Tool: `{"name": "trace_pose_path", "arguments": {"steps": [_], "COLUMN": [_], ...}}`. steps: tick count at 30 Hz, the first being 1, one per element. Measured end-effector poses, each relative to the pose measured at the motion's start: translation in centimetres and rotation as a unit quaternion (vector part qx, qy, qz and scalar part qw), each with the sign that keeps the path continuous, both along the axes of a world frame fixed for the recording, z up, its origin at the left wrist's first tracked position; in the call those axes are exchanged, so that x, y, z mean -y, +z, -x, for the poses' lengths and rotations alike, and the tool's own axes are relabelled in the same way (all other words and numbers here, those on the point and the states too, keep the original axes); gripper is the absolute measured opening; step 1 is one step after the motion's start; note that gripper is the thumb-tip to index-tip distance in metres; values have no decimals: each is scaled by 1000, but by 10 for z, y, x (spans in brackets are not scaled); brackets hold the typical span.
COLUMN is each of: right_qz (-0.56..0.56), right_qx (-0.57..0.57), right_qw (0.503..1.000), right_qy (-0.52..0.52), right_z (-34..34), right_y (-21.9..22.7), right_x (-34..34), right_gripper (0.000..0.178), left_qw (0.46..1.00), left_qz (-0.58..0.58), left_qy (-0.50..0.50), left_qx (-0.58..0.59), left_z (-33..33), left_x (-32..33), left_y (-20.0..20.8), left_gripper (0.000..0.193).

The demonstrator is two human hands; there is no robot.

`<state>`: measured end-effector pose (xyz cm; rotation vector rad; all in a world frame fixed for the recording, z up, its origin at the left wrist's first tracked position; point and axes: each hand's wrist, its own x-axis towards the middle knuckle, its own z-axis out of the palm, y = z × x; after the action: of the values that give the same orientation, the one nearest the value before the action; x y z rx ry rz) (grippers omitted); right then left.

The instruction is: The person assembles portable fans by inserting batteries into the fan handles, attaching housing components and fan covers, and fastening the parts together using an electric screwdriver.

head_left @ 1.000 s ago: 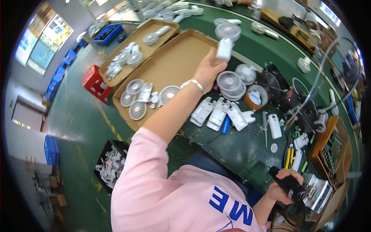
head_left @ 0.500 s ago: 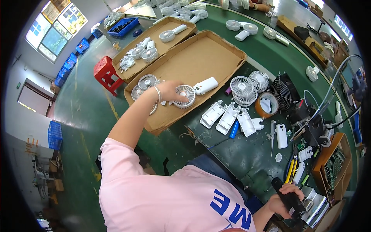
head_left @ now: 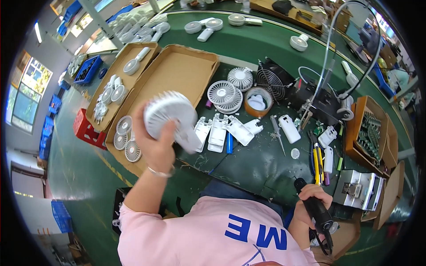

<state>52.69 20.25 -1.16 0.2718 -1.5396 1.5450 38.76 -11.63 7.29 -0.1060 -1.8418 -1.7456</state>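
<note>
Lifting the white fan [head_left: 171,116] off the tray, left-hand fingers [head_left: 153,142] pinching it (right hand [head_left: 310,201] gripping the screwdriver [head_left: 317,213]).

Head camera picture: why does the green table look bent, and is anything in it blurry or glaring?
Head view: the fisheye lens bows the green table edge and rounds the frame into black corners; the white round plastic fan in the left hand looks slightly soft, likely from motion; the bright window at the left rim is washed out; the right hand on the black power screwdriver looks sharp.
</note>
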Motion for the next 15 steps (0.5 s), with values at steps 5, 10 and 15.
{"name": "trace_pose_path", "arguments": {"steps": [5,10,15], "right_qz": [-37,7,35], "right_qx": [25,35,31], "right_qw": [999,999,999], "right_qy": [-5,12,26], "right_z": [3,2,3], "right_y": [13,16,11], "right_x": [6,6,-2], "right_gripper": [80,76,82], "left_qw": [967,868,861], "left_qz": [72,129,-127], "left_qy": [-240,-425,-437], "left_qx": [-53,221,228], "left_z": [-47,-65,-68], "left_x": [-57,-90,-111], "left_y": [-52,-107,-92], "left_gripper": [70,53,38]}}
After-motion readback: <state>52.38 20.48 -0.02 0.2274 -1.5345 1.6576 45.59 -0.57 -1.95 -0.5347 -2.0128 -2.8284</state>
